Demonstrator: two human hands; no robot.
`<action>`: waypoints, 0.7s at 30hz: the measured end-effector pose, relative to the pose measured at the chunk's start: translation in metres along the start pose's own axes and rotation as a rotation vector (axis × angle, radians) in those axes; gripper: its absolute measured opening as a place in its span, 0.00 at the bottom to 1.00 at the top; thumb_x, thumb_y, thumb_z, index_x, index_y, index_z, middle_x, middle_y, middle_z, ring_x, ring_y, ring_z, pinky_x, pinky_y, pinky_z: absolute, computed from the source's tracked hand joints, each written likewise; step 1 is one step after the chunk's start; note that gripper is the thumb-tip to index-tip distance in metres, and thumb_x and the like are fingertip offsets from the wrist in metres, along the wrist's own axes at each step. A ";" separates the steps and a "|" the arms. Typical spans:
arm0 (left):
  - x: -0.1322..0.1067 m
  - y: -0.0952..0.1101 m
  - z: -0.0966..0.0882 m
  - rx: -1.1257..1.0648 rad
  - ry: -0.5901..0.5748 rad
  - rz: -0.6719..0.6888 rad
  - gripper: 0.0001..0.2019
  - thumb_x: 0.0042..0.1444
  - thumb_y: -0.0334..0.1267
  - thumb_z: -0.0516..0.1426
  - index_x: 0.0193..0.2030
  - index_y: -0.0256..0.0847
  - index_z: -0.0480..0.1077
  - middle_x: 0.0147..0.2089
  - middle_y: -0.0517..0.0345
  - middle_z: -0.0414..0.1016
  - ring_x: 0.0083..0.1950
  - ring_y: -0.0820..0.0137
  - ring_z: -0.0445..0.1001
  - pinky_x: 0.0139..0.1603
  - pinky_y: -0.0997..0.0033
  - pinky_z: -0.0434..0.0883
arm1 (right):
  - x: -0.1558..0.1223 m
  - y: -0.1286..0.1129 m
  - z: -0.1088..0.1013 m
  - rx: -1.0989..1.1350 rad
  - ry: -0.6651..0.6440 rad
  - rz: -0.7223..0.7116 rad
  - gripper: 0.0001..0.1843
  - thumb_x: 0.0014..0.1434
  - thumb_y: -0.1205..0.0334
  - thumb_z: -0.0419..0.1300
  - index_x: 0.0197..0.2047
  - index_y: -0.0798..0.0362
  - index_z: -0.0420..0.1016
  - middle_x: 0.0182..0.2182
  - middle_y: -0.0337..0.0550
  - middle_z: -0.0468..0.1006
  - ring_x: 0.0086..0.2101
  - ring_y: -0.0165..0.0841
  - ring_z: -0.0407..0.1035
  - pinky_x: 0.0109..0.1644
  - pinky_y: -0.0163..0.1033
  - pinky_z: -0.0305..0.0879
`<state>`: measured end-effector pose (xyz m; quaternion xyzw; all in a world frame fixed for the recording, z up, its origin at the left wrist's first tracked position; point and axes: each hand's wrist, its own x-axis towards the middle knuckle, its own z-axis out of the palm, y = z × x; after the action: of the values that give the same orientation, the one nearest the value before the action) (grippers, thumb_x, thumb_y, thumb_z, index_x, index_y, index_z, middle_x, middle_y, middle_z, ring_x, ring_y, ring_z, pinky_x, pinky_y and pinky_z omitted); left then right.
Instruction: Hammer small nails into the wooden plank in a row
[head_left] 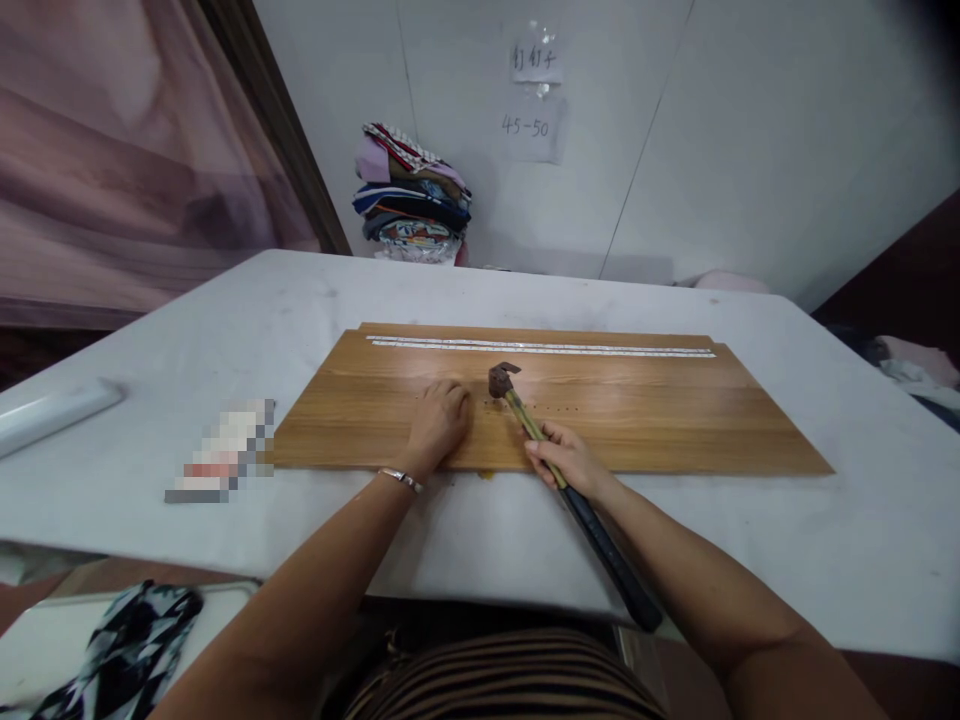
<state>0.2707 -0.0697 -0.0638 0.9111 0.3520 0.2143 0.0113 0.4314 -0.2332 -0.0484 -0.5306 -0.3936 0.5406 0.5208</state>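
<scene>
My right hand [566, 458] is wrapped around the yellowish handle of a claw hammer [546, 440], below its rusty head. The black grip slants down toward me, and the head is over the middle of a wooden board [675, 430]. On the board, just left of the hammer head, lies my left hand [441, 420] with its fingers bent and together. Whatever its fingertips may hold is hidden. Small dark dots [551, 408], too small to tell as nails or holes, run in a row across the board near both hands.
Two pale measuring strips [540, 347] lie along the board's far edge. Left on the white table [285, 300] are a blurred-out box [229, 445] and a white roll [60, 412]. Folded clothes [412, 195] are stacked by the wall. A patterned cloth [135, 640] is at lower left.
</scene>
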 end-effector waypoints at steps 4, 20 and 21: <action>0.000 -0.001 0.000 -0.011 0.002 0.010 0.10 0.58 0.34 0.49 0.34 0.39 0.71 0.41 0.51 0.73 0.44 0.64 0.68 0.48 0.62 0.64 | -0.001 0.000 0.000 -0.009 -0.006 0.015 0.13 0.51 0.56 0.58 0.37 0.54 0.64 0.14 0.27 0.64 0.11 0.22 0.53 0.13 0.28 0.48; 0.000 0.001 -0.001 -0.031 0.004 0.015 0.09 0.58 0.33 0.49 0.33 0.39 0.71 0.41 0.50 0.72 0.44 0.64 0.68 0.47 0.61 0.64 | -0.001 0.000 -0.001 -0.004 -0.006 -0.004 0.12 0.52 0.57 0.58 0.37 0.54 0.64 0.14 0.27 0.63 0.11 0.21 0.53 0.14 0.28 0.49; 0.000 0.000 -0.001 -0.033 0.004 0.015 0.10 0.58 0.34 0.49 0.33 0.39 0.71 0.41 0.50 0.72 0.44 0.64 0.68 0.47 0.61 0.64 | -0.001 0.000 -0.001 -0.006 -0.009 -0.003 0.12 0.52 0.57 0.58 0.37 0.54 0.64 0.14 0.27 0.63 0.11 0.21 0.53 0.14 0.28 0.49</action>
<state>0.2707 -0.0698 -0.0630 0.9129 0.3417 0.2220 0.0242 0.4326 -0.2340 -0.0488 -0.5294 -0.3984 0.5411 0.5180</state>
